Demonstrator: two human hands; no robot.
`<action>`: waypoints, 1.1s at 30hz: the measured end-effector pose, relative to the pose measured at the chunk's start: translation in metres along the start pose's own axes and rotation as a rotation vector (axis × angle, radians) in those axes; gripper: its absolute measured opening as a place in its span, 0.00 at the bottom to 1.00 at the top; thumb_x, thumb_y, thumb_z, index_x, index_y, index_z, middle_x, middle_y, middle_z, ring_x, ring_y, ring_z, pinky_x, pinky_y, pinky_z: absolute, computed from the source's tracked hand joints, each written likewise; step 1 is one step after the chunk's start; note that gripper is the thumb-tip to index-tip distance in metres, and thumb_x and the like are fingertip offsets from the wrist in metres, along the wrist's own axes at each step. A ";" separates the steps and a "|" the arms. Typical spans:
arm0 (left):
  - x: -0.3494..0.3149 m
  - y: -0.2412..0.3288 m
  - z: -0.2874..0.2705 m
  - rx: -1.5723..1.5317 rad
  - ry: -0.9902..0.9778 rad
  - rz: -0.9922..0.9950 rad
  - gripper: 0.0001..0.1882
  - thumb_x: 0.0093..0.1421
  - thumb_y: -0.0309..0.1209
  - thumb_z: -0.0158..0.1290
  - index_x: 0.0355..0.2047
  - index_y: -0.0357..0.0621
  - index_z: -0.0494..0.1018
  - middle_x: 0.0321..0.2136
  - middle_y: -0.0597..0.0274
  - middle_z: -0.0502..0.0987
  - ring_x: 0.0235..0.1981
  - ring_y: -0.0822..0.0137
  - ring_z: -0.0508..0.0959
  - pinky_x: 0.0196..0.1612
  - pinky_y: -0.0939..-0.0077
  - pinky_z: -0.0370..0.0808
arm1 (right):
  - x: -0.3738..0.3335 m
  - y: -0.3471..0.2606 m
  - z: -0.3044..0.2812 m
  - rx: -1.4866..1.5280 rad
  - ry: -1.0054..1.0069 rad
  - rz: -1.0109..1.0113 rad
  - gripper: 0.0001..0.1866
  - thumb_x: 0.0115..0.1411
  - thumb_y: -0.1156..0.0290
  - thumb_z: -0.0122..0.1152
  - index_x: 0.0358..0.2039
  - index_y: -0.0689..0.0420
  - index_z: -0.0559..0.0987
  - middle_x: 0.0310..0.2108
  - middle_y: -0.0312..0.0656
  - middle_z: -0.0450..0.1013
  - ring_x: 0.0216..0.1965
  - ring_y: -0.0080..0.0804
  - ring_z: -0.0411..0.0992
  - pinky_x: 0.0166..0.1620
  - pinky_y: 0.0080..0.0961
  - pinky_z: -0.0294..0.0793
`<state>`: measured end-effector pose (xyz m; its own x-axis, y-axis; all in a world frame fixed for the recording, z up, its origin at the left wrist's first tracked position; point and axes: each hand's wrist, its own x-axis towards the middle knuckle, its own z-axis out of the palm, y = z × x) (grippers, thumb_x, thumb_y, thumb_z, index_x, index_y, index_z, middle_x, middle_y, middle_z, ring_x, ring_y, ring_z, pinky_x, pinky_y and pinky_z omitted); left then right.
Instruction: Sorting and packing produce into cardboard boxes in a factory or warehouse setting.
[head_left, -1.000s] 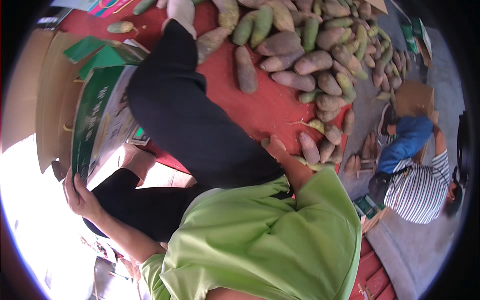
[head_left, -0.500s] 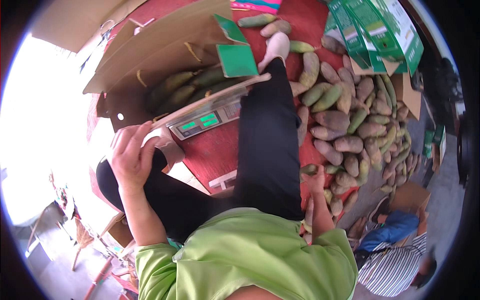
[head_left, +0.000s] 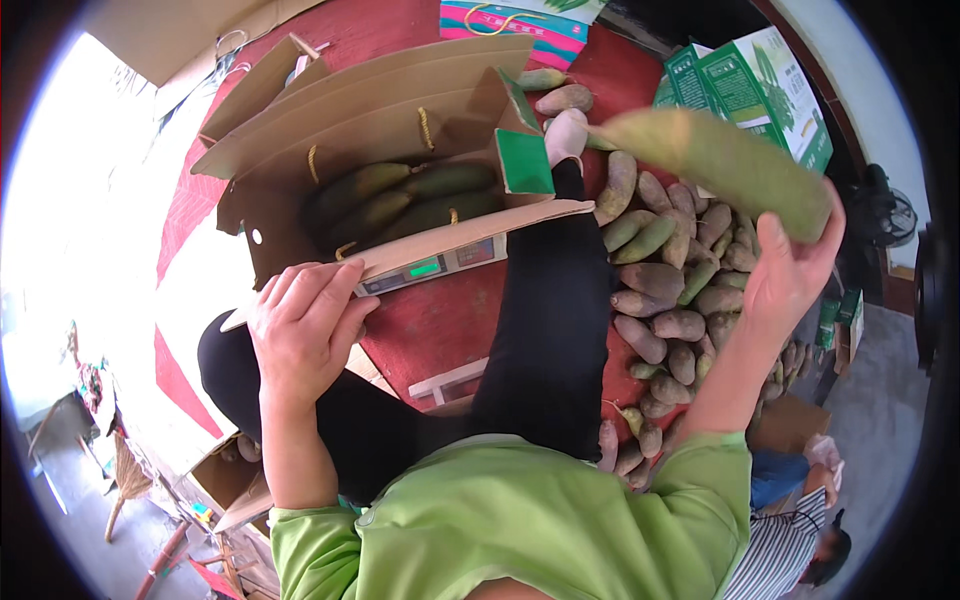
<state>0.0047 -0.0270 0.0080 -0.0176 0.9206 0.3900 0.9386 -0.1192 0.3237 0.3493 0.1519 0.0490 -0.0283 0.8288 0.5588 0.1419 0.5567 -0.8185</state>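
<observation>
My right hand (head_left: 790,270) is raised on the right, fingers and thumb round the blunt end of a long green radish (head_left: 720,160), whose thin tip points left. My left hand (head_left: 308,325) grips the near flap of an open cardboard box (head_left: 365,105) by its left corner. Several dark green radishes (head_left: 365,200) lie side by side inside the box. Under that flap shows a digital scale (head_left: 440,265) with a lit green display; the box seems to rest on it, though the flap hides most of the contact.
A large heap of green and purplish radishes (head_left: 680,325) covers the red cloth (head_left: 440,330) right of my leg. Green and white cartons (head_left: 755,85) stand at the far right, a pink and blue box (head_left: 520,30) at the back. Another person (head_left: 775,540) sits at the lower right.
My right hand has risen from the heap and now holds up a radish. My left hand has shifted slightly right and down along with the flap.
</observation>
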 end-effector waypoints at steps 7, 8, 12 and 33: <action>-0.003 0.001 0.000 -0.031 -0.003 -0.026 0.16 0.45 0.30 0.63 0.36 0.40 0.78 0.29 0.62 0.77 0.31 0.61 0.77 0.34 0.68 0.73 | 0.024 -0.030 0.115 0.358 -0.400 0.160 0.31 0.46 0.82 0.68 0.52 0.61 0.68 0.44 0.41 0.72 0.47 0.30 0.71 0.50 0.28 0.71; -0.002 0.002 0.000 -0.036 -0.003 -0.033 0.16 0.45 0.30 0.63 0.36 0.40 0.78 0.29 0.62 0.77 0.31 0.61 0.77 0.35 0.68 0.73 | 0.020 -0.038 0.134 0.366 -0.453 0.258 0.31 0.44 0.83 0.70 0.50 0.59 0.69 0.43 0.39 0.72 0.46 0.28 0.71 0.49 0.26 0.71; 0.002 0.003 0.004 -0.068 -0.014 -0.021 0.15 0.46 0.28 0.62 0.36 0.39 0.78 0.30 0.59 0.77 0.31 0.59 0.77 0.36 0.67 0.73 | 0.001 -0.017 0.169 0.160 -0.567 0.078 0.32 0.41 0.72 0.76 0.47 0.58 0.70 0.38 0.37 0.72 0.40 0.25 0.72 0.46 0.24 0.72; -0.006 -0.007 0.011 0.011 -0.048 0.024 0.12 0.59 0.23 0.53 0.43 0.38 0.76 0.36 0.53 0.78 0.37 0.57 0.77 0.40 0.66 0.74 | -0.161 0.115 -0.042 -0.444 -0.260 0.507 0.10 0.51 0.70 0.62 0.35 0.58 0.78 0.33 0.50 0.75 0.39 0.48 0.74 0.42 0.38 0.72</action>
<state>0.0017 -0.0278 -0.0065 0.0215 0.9343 0.3557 0.9423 -0.1379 0.3051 0.4117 0.0800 -0.1298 -0.0791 0.9964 0.0294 0.5871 0.0704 -0.8064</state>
